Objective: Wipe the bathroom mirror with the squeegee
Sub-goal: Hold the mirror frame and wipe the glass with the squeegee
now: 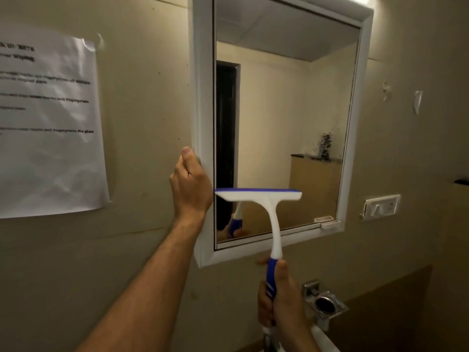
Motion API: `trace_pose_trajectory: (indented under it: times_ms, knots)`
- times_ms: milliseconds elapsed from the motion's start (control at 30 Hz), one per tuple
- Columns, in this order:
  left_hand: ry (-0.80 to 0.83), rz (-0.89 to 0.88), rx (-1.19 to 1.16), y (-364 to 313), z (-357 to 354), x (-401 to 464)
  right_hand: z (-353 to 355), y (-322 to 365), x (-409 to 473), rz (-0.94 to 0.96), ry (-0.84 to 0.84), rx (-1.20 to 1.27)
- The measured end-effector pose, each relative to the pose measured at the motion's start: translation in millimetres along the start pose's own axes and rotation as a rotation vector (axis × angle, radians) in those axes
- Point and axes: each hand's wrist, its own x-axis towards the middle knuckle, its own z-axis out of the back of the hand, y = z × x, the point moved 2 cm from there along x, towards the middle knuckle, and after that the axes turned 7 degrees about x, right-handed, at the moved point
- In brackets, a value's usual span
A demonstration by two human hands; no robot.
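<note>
**One squeegee, one mirror, two hands**

One squeegee (pixel 264 199) stands upright against the lower left of the single white-framed mirror (pixel 286 118); its handle runs vertically, its blue-edged blade lies level across the top, facing the glass; the right hand (pixel 276 301) is wrapped round the blue grip below the frame; the left hand (pixel 190 184) clasps the frame's left edge, fingers curled behind it; one printed sheet (pixel 48 123) hangs on the wall to the left; one switch plate (pixel 382 206) sits to the right.

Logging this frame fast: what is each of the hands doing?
Left hand: grips the white-framed mirror's left edge.
Right hand: closed round the blue handle of the white-and-blue squeegee.
</note>
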Motion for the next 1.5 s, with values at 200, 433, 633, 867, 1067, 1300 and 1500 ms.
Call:
trace_pose_trajectory:
  times_ms: [200, 433, 633, 867, 1067, 1300, 1500]
  knots:
    - [-0.018, 0.030, 0.014, 2.9, -1.8, 1.5, -8.8, 46.6, 17.2, 0.212, 0.063, 0.011]
    - [-0.010, -0.009, 0.033, 1.8, -0.1, 1.0, 1.5, 7.1, 9.9, 0.093, 0.065, 0.030]
    - [0.009, -0.010, 0.045, -6.4, 0.4, -4.6, 19.3, -31.8, -14.7, 0.043, -0.043, -0.037]
    - [0.002, 0.009, 0.059, -0.9, -0.8, -2.5, 9.2, 15.9, 2.9, 0.189, -0.015, -0.137]
    - [-0.001, 0.014, 0.070, -3.1, 0.1, -2.1, 12.5, -9.1, -7.0, 0.099, -0.052, -0.096]
    - [-0.007, 0.000, 0.054, 1.7, 0.3, 0.0, 26.1, -22.0, -15.5, 0.050, -0.127, -0.183]
    - [-0.014, -0.023, 0.009, 6.8, -0.8, 6.4, 4.5, 34.0, 10.9, 0.172, -0.040, -0.152]
